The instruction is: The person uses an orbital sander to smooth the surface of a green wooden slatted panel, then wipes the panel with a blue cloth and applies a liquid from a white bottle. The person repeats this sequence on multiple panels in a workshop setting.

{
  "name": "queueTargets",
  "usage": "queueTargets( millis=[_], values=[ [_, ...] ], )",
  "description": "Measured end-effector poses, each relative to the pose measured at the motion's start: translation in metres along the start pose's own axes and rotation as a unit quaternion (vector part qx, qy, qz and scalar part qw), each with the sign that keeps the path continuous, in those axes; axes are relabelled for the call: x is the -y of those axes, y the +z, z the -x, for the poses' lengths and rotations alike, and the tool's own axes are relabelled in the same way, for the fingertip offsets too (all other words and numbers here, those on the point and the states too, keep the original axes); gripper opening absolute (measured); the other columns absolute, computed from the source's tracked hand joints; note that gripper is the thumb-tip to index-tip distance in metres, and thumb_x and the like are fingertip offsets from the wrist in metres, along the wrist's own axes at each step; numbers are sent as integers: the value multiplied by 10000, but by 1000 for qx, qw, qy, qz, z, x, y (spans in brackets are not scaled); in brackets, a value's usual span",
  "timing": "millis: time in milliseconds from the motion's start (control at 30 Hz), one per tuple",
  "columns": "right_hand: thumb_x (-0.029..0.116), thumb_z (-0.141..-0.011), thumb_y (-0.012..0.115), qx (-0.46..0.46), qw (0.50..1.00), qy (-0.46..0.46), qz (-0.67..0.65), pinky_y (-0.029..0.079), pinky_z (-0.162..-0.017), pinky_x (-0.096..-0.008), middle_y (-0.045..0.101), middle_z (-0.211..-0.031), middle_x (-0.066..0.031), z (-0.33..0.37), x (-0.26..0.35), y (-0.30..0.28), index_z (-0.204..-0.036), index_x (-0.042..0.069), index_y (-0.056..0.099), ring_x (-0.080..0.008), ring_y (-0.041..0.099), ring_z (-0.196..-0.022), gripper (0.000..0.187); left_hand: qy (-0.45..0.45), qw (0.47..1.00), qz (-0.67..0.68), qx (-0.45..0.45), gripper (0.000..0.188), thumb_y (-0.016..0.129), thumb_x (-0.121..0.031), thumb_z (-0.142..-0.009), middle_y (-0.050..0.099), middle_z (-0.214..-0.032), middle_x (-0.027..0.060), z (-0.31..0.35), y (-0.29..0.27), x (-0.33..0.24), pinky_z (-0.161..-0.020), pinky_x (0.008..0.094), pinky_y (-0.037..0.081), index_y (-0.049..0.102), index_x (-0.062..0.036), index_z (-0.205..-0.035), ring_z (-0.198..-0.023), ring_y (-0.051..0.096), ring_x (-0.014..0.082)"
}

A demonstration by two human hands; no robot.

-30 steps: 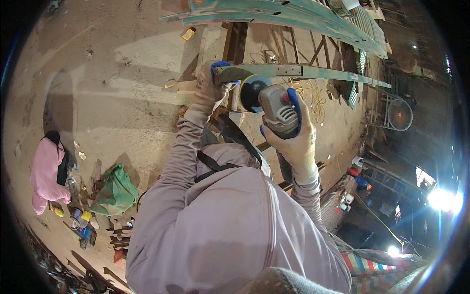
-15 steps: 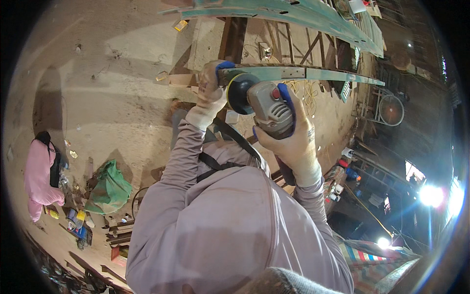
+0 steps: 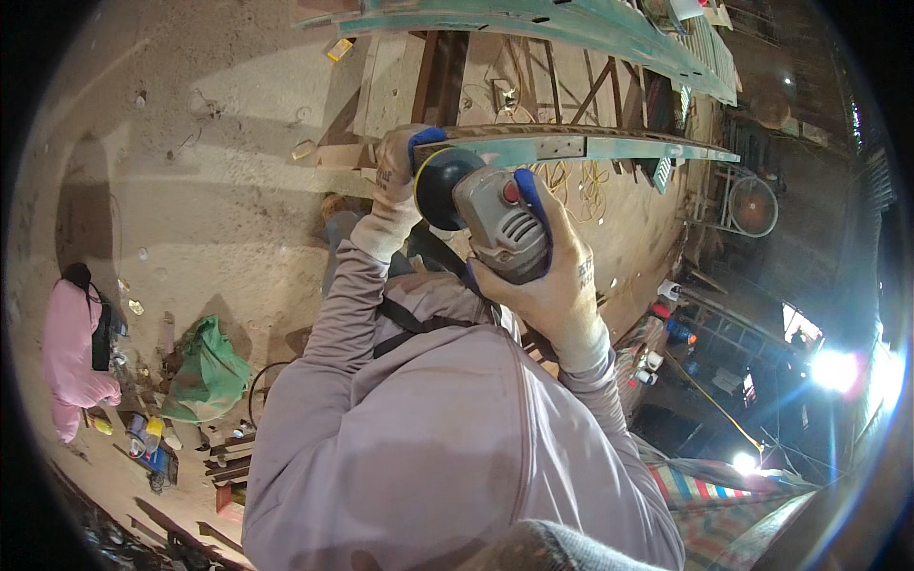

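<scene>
My right hand (image 3: 547, 285), in a white glove with blue palm coating, is wrapped around the body of a grey angle grinder (image 3: 502, 221) with a red button. A round black pad (image 3: 440, 187) with a yellow rim is mounted on it, at the near side of the end of a long teal beam (image 3: 609, 148). Whether the pad touches the beam I cannot tell. My left hand (image 3: 398, 171), gloved the same way, is closed on the beam's left end, right beside the pad. Its fingertips are partly hidden behind the beam.
Another long teal piece (image 3: 533, 21) lies across the far side. Brown metal supports (image 3: 440, 81) and a coiled yellow cord (image 3: 592, 190) are beneath. At left are a person in pink (image 3: 74, 333) and a green sack (image 3: 205, 373). A round fan (image 3: 755, 206) stands at right.
The grinder in my right hand has moved left and slightly nearer, its pad now closer to my left hand. My left hand keeps its hold on the beam's end. The whole view has shifted slightly.
</scene>
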State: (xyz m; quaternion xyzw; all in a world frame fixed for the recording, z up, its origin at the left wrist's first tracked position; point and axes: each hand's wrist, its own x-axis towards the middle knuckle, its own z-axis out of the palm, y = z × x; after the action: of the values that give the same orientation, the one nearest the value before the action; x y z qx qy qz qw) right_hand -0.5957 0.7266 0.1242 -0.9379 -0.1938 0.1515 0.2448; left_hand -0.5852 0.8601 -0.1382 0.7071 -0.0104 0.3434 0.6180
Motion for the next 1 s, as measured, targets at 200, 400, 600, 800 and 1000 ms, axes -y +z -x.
queueTargets(
  millis=[200, 400, 600, 800, 1000],
  values=[
    [177, -702, 900, -37, 996, 52, -58, 512, -1023, -341, 674, -1293, -201, 7, -20, 1, -1499, 18, 484, -238, 674, -1191, 913, 25, 997, -66, -32, 425, 846, -160, -859, 691, -1041, 106, 3, 7, -7, -810, 373, 555, 601, -34, -1184, -934, 694, 226],
    [244, -700, 890, -24, 1000, -9, 8, 564, -955, -420, 696, -1226, -215, 16, -11, 7, -1474, 37, 510, -354, 712, -1111, 886, -40, 999, 15, 12, 387, 818, -96, -859, 693, -1073, 101, 16, 12, 27, -812, 365, 554, 617, -40, -1184, -959, 692, 232],
    [214, -702, 895, -53, 998, 27, -31, 563, -961, -389, 701, -1233, -207, 12, -24, -1, -1470, 24, 511, -309, 716, -1124, 880, -7, 999, -20, -29, 509, 854, -108, -730, 680, -1069, 140, 5, 10, -6, -844, 486, 512, 606, -78, -1174, -981, 655, 384],
    [206, -705, 899, -41, 999, 12, -14, 563, -965, -382, 690, -1263, -218, 14, -25, -8, -1500, 27, 485, -297, 715, -1139, 915, -1, 997, -62, -41, 544, 864, -100, -708, 685, -1101, 128, 13, 11, -3, -887, 484, 498, 611, -81, -1189, -1015, 654, 375],
    [243, -693, 902, -28, 1000, -5, 6, 579, -939, -410, 698, -1212, -235, 14, -17, 1, -1490, 36, 494, -359, 723, -1093, 919, -29, 1000, -12, 0, 298, 822, -112, -830, 702, -939, 116, 9, 6, -3, -767, 397, 542, 665, -39, -1073, -856, 706, 269]
  ],
)
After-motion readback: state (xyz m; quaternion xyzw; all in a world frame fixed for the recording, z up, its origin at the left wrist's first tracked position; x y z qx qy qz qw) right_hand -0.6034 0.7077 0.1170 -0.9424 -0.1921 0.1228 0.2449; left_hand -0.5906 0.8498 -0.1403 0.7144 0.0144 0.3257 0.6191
